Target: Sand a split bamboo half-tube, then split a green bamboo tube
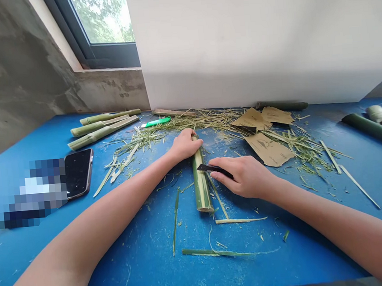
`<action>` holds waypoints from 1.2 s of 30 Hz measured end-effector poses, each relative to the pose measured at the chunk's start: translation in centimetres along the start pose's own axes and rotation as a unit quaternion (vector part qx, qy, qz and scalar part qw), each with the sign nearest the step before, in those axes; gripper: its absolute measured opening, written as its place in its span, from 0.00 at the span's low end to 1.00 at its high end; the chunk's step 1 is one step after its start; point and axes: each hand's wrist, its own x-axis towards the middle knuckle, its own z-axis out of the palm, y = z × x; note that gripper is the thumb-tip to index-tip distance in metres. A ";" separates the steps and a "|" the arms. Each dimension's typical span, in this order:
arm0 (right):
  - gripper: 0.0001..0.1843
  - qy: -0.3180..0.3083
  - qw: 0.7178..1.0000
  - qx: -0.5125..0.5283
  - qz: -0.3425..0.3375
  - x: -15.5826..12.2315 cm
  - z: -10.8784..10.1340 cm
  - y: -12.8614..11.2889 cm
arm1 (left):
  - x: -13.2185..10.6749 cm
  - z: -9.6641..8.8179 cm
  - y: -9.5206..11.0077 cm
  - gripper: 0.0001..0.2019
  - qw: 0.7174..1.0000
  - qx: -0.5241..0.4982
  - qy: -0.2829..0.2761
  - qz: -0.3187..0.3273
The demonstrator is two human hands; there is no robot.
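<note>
A green bamboo tube lies on the blue table, pointing away from me, with a pale strip bared along its top. My left hand is closed around its far end. In my right hand is a dark carving knife, its blade touching the bared strip near the middle of the tube. Thin bamboo slivers lie about the tube, among them a green sliver in front and a pale one by its near end.
Cut bamboo pieces and a green-handled cutter lie at the back left, near a phone. Shavings heap along the back, with brown paper pieces on the right. A dark green bamboo tube lies far right.
</note>
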 end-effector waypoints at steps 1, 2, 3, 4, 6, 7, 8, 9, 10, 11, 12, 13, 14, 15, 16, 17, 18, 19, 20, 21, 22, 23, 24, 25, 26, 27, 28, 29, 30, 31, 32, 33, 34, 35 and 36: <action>0.18 0.002 1.000 -0.007 0.002 0.1 0.0 -0.2 | 0.1 -0.1 -0.2 0.11 1.000 -0.009 0.016 -0.003; 0.18 0.001 1.000 -0.015 0.003 0.2 0.1 -0.3 | 0.2 -0.2 -0.4 0.12 0.999 -0.016 0.035 -0.005; 0.19 -0.002 1.000 -0.023 0.002 0.3 0.1 -0.4 | 0.2 -0.3 -0.6 0.12 0.998 -0.021 0.053 -0.002; 0.19 -0.009 1.000 -0.030 0.001 0.4 0.1 -0.4 | 0.1 -0.3 -0.7 0.13 0.997 -0.026 0.067 0.006; 0.19 -0.018 0.999 -0.036 0.002 0.5 0.1 -0.5 | -0.1 -0.3 -0.8 0.13 0.996 -0.031 0.072 0.039; 0.19 -0.017 0.999 -0.036 0.006 0.5 0.1 -0.4 | -0.2 -0.3 -0.8 0.14 0.996 -0.030 0.059 0.059; 0.19 -0.013 0.999 -0.036 0.012 0.5 0.1 -0.4 | -0.4 -0.3 -0.7 0.16 0.996 -0.024 0.040 0.077; 0.19 -0.010 0.999 -0.036 0.017 0.5 0.1 -0.3 | -0.5 -0.2 -0.6 0.19 0.996 -0.016 0.019 0.089; 0.19 -0.008 0.999 -0.035 0.021 0.4 0.1 -0.2 | -0.6 -0.2 -0.5 0.23 0.995 -0.009 0.001 0.097; 0.19 -0.008 0.999 -0.033 0.023 0.4 0.0 -0.1 | -0.7 -0.1 -0.3 0.25 0.995 -0.004 -0.011 0.102; 0.19 -0.009 0.999 -0.030 0.023 0.3 0.0 -0.1 | -0.8 -0.1 -0.2 0.27 0.994 -0.004 -0.011 0.106; 0.19 -0.010 0.999 -0.027 0.024 0.3 0.0 0.0 | -0.8 0.0 -0.1 0.29 0.994 -0.008 0.000 0.109; 0.18 -0.009 0.999 -0.024 0.025 0.3 0.1 0.1 | -0.8 0.1 0.0 0.29 0.993 -0.017 0.019 0.113; 0.18 -0.008 0.999 -0.022 0.027 0.3 0.1 0.2 | -0.7 0.1 0.0 0.29 0.992 -0.027 0.042 0.117; 0.18 -0.006 0.999 -0.021 0.030 0.4 0.1 0.2 | -0.7 0.1 0.0 0.29 0.990 -0.036 0.064 0.122; 0.18 -0.005 0.999 -0.021 0.033 0.4 0.1 0.3 | -0.6 0.2 -0.1 0.27 0.988 -0.043 0.079 0.126; 0.18 -0.004 0.999 -0.021 0.034 0.5 0.2 0.3 | -0.5 0.2 -0.1 0.25 0.987 -0.048 0.086 0.130; 0.18 -0.002 0.999 -0.020 0.034 0.5 0.2 0.3 | -0.3 0.1 -0.3 0.21 0.986 -0.053 0.084 0.133; 0.18 -0.001 0.999 -0.019 0.033 0.5 0.3 0.4 | -0.2 0.0 -0.4 0.17 0.986 -0.058 0.081 0.134; 0.19 0.000 0.999 -0.019 0.032 0.6 0.3 0.4 | -0.1 -0.1 -0.6 0.13 0.986 -0.061 0.077 0.135; 0.19 0.001 0.999 -0.019 0.032 0.6 0.3 0.4 | 0.0 -0.2 -0.8 0.11 0.986 -0.063 0.073 0.136; 0.19 0.002 0.999 -0.019 0.032 0.6 0.4 0.4 | 0.1 -0.3 -1.0 0.10 0.986 -0.063 0.071 0.138; 0.19 0.001 0.999 -0.019 0.032 0.7 0.4 0.4 | 0.2 -0.4 -1.1 0.10 0.986 -0.060 0.071 0.139; 0.19 0.000 0.999 -0.020 0.033 0.7 0.4 0.5 | 0.2 -0.4 -1.2 0.10 0.986 -0.052 0.071 0.141; 0.19 0.000 0.999 -0.021 0.033 0.7 0.4 0.5 | 0.2 -0.4 -1.3 0.11 0.986 -0.042 0.071 0.143; 0.19 0.001 0.999 -0.021 0.033 0.7 0.4 0.5 | 0.1 -0.3 -1.3 0.12 0.987 -0.030 0.070 0.145; 0.19 0.003 0.999 -0.020 0.033 0.7 0.4 0.5 | 0.0 -0.2 -1.2 0.12 0.987 -0.019 0.067 0.146; 0.19 0.005 0.999 -0.019 0.032 0.8 0.5 0.6 | 0.0 -0.1 -1.2 0.12 0.987 -0.010 0.059 0.148; 0.19 0.007 0.999 -0.018 0.032 0.8 0.5 0.6 | -0.1 0.0 -1.1 0.13 0.987 -0.004 0.050 0.150; 0.19 0.009 0.999 -0.016 0.032 0.8 0.5 0.6 | -0.2 0.0 -1.1 0.13 0.988 0.000 0.040 0.152; 0.20 0.009 0.999 -0.015 0.031 0.8 0.6 0.7 | -0.2 0.1 -1.0 0.13 0.988 0.003 0.034 0.151; 0.20 0.009 0.999 -0.013 0.031 0.8 0.7 0.7 | -0.2 0.1 -1.0 0.13 0.988 0.003 0.031 0.149; 0.20 0.009 0.999 -0.013 0.032 0.8 0.7 0.7 | -0.1 0.1 -1.0 0.13 0.989 0.003 0.029 0.147; 0.20 0.009 0.999 -0.013 0.033 0.9 0.8 0.7 | 0.0 0.1 -1.1 0.14 0.989 0.003 0.024 0.144; 0.20 0.008 0.999 -0.014 0.034 0.9 0.8 0.7 | 0.1 0.1 -1.1 0.14 0.990 0.003 0.014 0.142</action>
